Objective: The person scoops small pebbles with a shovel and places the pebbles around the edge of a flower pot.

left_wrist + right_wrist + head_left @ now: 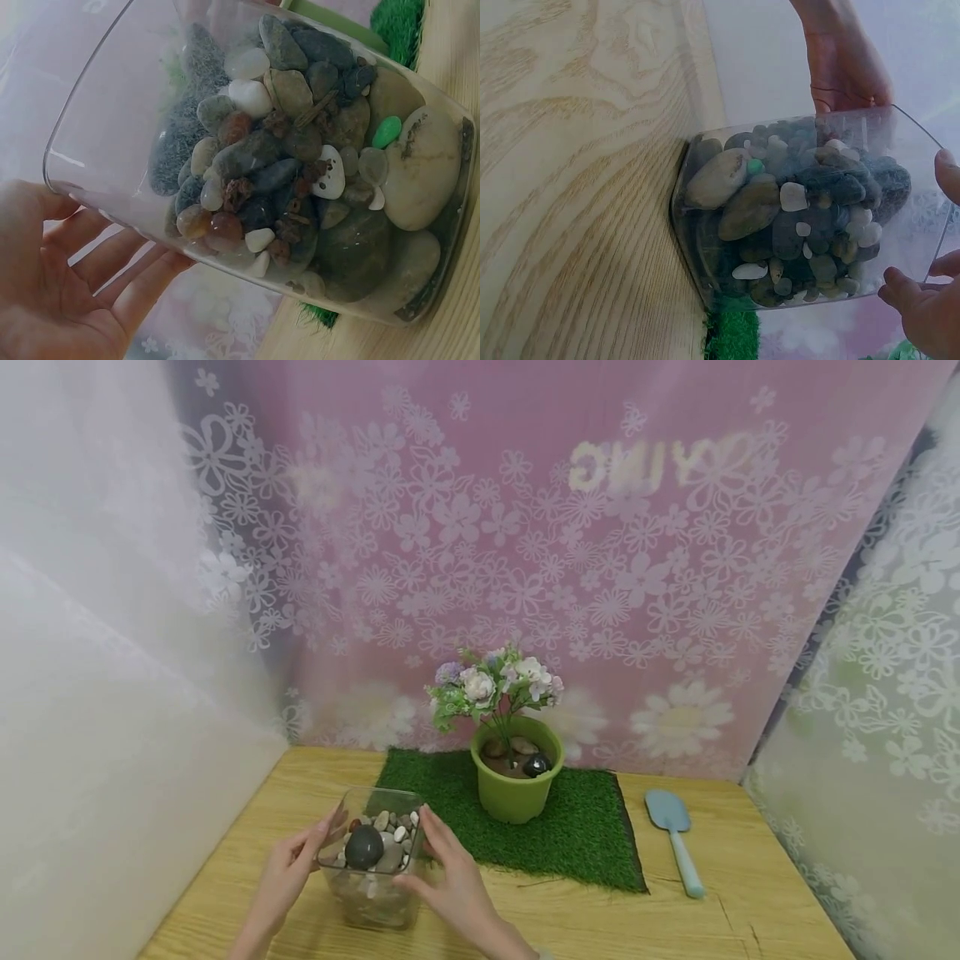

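A clear square-mouthed container (375, 910) of stones is set upright on the wood-grain worktop (600, 918), toward its near left corner. It is held from both sides: by the left hand (288, 866) on the left wall, by the right hand (459, 887) on the right. Neither hand is nearer, as both touch it high up by the rim; each is grasping it, with thumb and fingers spread around the upper walls. The container's long axis is vertical, and its base is seen against the wood. A green flowerpot (517, 793) with a flower bouquet (498, 681) is placed farther back and to the right, so it lies beyond the right fingers.

The transparent walls are filled most of the way with mixed grey, brown and white stones, with a bare band left under the rim. The heap is topped by a large black oval stone (364, 847); low down, a bright green pebble (388, 132) is pressed against the wall. Whether glass or plastic is used cannot be told.

The flowerpot is stood on an artificial turf mat (555, 852) at the worktop's back edge. A pale blue trowel (678, 843) is laid toward the right edge.
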Demonstrator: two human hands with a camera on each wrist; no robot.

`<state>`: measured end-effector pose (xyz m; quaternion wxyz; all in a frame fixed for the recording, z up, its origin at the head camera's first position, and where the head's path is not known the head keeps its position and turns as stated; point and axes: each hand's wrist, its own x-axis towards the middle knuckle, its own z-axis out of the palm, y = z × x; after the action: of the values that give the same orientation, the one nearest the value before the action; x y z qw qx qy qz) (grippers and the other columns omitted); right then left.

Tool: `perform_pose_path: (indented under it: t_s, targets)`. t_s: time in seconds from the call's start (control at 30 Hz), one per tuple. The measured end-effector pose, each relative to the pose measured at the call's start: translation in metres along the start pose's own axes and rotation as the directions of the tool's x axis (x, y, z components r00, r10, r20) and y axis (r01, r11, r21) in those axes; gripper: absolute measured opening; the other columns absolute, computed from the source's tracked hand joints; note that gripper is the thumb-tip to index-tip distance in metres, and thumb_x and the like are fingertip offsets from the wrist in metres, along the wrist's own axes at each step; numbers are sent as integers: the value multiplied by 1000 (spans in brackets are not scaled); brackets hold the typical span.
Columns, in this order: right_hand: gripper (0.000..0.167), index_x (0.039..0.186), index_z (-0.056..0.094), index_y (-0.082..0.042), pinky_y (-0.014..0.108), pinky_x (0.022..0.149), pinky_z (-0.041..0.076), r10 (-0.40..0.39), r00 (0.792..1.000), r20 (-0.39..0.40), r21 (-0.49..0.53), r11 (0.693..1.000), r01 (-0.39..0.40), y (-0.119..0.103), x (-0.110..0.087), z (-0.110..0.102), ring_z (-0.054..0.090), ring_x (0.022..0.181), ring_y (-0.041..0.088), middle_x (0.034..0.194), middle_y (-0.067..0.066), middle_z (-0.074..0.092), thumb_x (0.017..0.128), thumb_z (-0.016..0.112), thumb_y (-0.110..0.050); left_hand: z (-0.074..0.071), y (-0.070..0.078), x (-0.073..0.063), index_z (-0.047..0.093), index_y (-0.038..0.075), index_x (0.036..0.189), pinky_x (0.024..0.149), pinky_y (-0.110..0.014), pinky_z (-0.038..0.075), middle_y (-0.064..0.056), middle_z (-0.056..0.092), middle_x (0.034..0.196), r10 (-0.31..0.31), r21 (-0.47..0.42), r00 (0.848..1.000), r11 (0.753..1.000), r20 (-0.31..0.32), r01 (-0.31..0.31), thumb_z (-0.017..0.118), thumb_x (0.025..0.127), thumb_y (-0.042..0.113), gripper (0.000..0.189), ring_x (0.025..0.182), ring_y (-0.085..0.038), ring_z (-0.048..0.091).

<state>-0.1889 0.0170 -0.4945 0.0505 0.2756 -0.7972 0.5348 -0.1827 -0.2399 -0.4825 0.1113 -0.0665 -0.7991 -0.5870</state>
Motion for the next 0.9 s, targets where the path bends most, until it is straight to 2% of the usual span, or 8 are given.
perform_pose_path:
  t_s: [0.2,0.4,0.53,0.67,0.8,0.9]
  targets:
    - [89,161,29,-14,36,103,51,-37,999,-15,-17,999,36,4,-6,-10,52,133,37,163,17,31,89,76,-36,7,-1,-1,56,5,144,79,-28,60,-15,61,138,-2,-23,999,1000,32,3,41,111,24,42,112,-11,68]
    - [88,162,28,-16,39,107,48,3,1000,-12,9,1000,-3,6,-12,-22,44,140,37,164,14,30,90,75,-36,19,4,0,61,5,140,78,-31,61,-16,62,137,-62,-46,998,997,16,63,49,109,26,40,115,-21,67]
    - [89,161,29,-11,40,109,45,18,1000,-12,32,999,-18,8,-17,-30,41,142,37,165,14,28,89,76,-34,27,6,1,62,3,138,77,-33,62,-18,62,137,-61,-45,998,997,18,62,51,108,23,38,115,-25,67]
    - [90,160,31,-10,39,109,45,25,999,-27,43,999,-23,10,-22,-38,41,142,37,164,14,29,87,78,-29,34,11,2,61,2,140,76,-33,62,-17,59,140,-54,-95,997,994,58,60,51,108,20,38,118,-25,65]
    - [89,160,33,-11,38,109,45,34,998,-51,64,997,-30,13,-27,-46,41,143,33,164,11,32,86,80,-23,43,15,3,61,0,138,76,-34,62,-17,55,144,-74,-139,993,986,93,86,52,107,21,39,125,-34,60]
    - [87,159,34,-9,39,109,46,14,998,-65,64,998,-10,17,-31,-53,41,143,30,163,13,33,86,80,-20,49,17,4,61,-1,138,77,-34,62,-16,53,147,-89,-141,989,984,117,105,54,106,23,40,128,-39,57]
